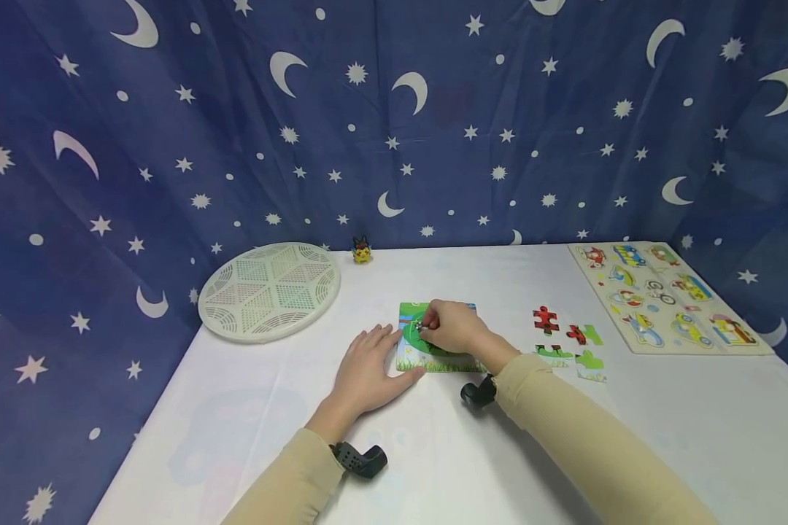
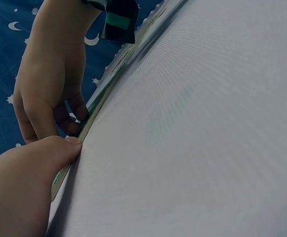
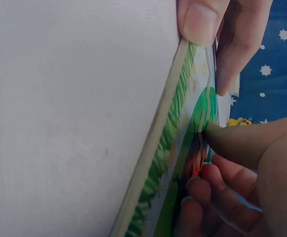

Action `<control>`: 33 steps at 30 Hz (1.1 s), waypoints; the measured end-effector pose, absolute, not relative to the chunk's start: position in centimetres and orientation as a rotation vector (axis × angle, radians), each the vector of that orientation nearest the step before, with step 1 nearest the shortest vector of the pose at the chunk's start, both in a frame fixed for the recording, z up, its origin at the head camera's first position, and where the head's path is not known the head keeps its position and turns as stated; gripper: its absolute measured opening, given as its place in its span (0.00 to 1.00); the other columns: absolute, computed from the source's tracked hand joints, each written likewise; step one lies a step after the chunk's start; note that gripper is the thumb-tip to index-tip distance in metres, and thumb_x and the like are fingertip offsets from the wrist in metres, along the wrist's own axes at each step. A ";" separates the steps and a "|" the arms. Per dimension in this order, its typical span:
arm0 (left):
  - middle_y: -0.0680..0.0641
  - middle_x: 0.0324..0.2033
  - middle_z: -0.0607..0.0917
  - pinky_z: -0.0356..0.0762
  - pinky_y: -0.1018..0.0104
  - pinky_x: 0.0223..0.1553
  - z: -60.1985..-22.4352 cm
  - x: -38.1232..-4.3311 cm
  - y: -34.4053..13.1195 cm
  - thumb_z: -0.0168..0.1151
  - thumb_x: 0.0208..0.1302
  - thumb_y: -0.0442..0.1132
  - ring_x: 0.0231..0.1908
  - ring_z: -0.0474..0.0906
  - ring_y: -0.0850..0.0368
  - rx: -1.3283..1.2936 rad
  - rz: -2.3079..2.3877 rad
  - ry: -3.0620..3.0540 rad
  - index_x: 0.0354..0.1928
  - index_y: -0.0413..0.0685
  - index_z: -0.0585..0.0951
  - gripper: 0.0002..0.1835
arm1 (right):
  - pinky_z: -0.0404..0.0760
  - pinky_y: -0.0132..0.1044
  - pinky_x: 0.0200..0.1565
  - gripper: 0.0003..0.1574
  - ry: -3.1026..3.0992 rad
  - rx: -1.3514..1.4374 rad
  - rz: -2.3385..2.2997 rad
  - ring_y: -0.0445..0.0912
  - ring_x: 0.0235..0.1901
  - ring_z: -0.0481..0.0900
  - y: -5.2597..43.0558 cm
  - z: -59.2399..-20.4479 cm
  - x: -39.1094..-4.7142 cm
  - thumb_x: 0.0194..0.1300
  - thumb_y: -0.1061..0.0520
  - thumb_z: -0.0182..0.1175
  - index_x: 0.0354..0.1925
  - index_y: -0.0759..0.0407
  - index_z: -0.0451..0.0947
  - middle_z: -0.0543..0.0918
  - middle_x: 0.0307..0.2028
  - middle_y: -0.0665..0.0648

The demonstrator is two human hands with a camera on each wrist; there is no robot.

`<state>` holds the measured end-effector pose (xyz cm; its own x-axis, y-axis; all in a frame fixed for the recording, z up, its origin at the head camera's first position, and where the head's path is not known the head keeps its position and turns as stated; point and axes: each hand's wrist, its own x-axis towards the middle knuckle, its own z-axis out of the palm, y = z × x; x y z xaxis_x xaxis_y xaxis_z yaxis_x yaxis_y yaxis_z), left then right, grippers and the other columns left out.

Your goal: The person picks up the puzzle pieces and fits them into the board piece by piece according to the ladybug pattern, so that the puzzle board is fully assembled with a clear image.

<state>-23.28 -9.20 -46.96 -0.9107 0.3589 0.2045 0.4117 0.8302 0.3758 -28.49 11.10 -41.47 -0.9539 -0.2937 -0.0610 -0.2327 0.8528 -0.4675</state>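
A puzzle board [image 1: 408, 362] with a grass border and a green shape lies on the white table. My left hand [image 1: 365, 368] is at its left side, fingers straight and spread, the thumb resting on the near edge by the corner. In the right wrist view that left thumb [image 3: 200, 23] presses on the grassy rim. Over the middle of the board, my right hand [image 1: 458, 328] pinches a small puzzle piece [image 1: 419, 326] between thumb and fingertips. The fingers hide much of this piece and part of the board.
Several loose puzzle pieces, among them a red one [image 1: 545, 321], lie right of the board. Farther right is a larger board [image 1: 679, 306] with vehicle pictures. A round white lattice tray [image 1: 269, 292] sits at back left, beside a small yellow figure [image 1: 362, 251]. A starry curtain [image 1: 394, 131] hangs behind.
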 end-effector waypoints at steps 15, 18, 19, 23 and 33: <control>0.44 0.73 0.70 0.51 0.51 0.77 -46.5 -23.3 -9.2 0.58 0.64 0.72 0.75 0.59 0.47 -0.622 -0.616 -2.897 0.73 0.47 0.72 0.46 | 0.78 0.39 0.35 0.09 2.906 -0.489 -0.810 0.44 0.30 0.76 11.7 -41.6 -27.8 0.73 0.50 0.65 0.39 0.53 0.83 0.81 0.29 0.48; 0.44 0.73 0.70 0.52 0.51 0.77 -46.2 -23.4 -9.3 0.59 0.64 0.71 0.75 0.60 0.47 -0.611 -0.618 -2.887 0.73 0.47 0.72 0.46 | 0.82 0.44 0.41 0.09 2.905 -0.488 -0.896 0.47 0.37 0.79 12.4 -41.2 -27.7 0.73 0.49 0.64 0.41 0.54 0.84 0.84 0.35 0.50; 0.44 0.72 0.70 0.52 0.51 0.77 -46.1 -23.4 -9.2 0.59 0.64 0.71 0.75 0.60 0.47 -0.607 -0.619 -2.884 0.73 0.47 0.72 0.46 | 0.82 0.45 0.44 0.09 2.907 -0.477 -0.923 0.48 0.40 0.80 12.7 -41.1 -27.7 0.73 0.50 0.65 0.42 0.54 0.84 0.84 0.38 0.51; 0.44 0.73 0.70 0.51 0.50 0.77 -45.9 -23.6 -9.2 0.60 0.63 0.71 0.75 0.59 0.47 -0.601 -0.632 -2.887 0.73 0.47 0.72 0.46 | 0.81 0.50 0.52 0.09 2.925 -0.405 -0.988 0.51 0.47 0.80 14.3 -40.9 -27.6 0.72 0.50 0.65 0.42 0.54 0.84 0.85 0.42 0.52; 0.44 0.72 0.70 0.52 0.49 0.77 -46.7 -23.0 -8.8 0.60 0.63 0.72 0.75 0.60 0.46 -0.595 -0.672 -2.896 0.73 0.48 0.72 0.46 | 0.77 0.54 0.51 0.11 2.934 -0.240 -0.955 0.55 0.49 0.78 18.9 -41.1 -27.6 0.73 0.49 0.62 0.43 0.54 0.84 0.85 0.47 0.56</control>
